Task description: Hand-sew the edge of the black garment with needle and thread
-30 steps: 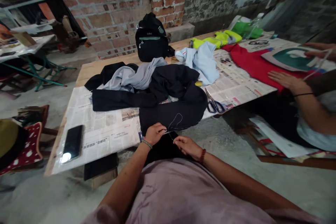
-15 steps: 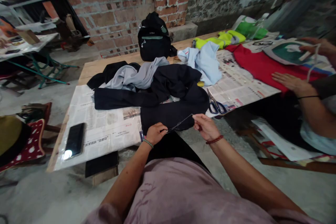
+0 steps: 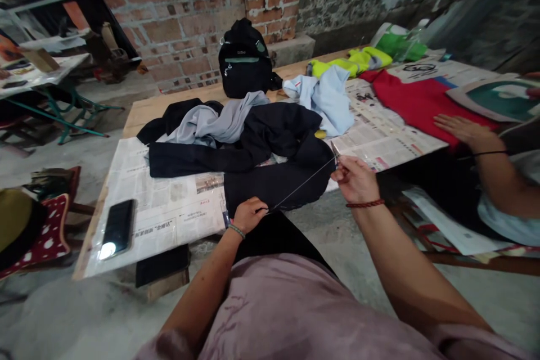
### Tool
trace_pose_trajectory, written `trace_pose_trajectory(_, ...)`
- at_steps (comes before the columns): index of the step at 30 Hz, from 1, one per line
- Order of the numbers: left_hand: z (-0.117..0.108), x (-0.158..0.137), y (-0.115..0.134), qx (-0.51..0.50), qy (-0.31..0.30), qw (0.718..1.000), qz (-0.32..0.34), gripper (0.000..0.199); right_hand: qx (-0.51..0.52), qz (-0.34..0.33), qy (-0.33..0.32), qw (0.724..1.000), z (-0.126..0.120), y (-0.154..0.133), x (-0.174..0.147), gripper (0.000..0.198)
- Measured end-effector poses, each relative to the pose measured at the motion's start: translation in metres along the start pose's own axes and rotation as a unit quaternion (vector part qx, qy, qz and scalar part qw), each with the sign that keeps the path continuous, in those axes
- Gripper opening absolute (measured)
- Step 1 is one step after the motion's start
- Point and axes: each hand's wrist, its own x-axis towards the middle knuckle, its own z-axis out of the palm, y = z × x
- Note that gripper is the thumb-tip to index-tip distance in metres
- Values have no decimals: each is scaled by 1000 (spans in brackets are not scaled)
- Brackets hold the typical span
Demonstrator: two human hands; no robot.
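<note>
dark garment (image 3: pixel 274 185) – soft, limp; left hand (image 3: pixel 248 215) pinches its near hem, right hand (image 3: pixel 356 179) pinches taut thread (image 3: pixel 301 184) – fine, snappable.

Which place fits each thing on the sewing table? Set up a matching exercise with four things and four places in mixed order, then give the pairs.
Things
1. phone
2. backpack
3. thread
4. red cloth

Places
A. stretched between the left hand and the right hand
B. under another person's flat hand
C. on the newspaper near the table's left front corner
D. at the far edge of the table, by the brick wall

Pairs: 1-C, 2-D, 3-A, 4-B
</note>
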Motion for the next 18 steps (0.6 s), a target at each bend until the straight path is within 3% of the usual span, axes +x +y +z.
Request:
trace_pose_trajectory(12, -3, -1, 4, 10, -12, 1000, -14, 13, -8, -36, 16, 999, -29, -35, 3, 18)
trace_pose_trajectory(18, -4, -2, 5, 12, -12, 1000, -22, 13, -8, -40, 31, 999, -30, -41, 0, 14)
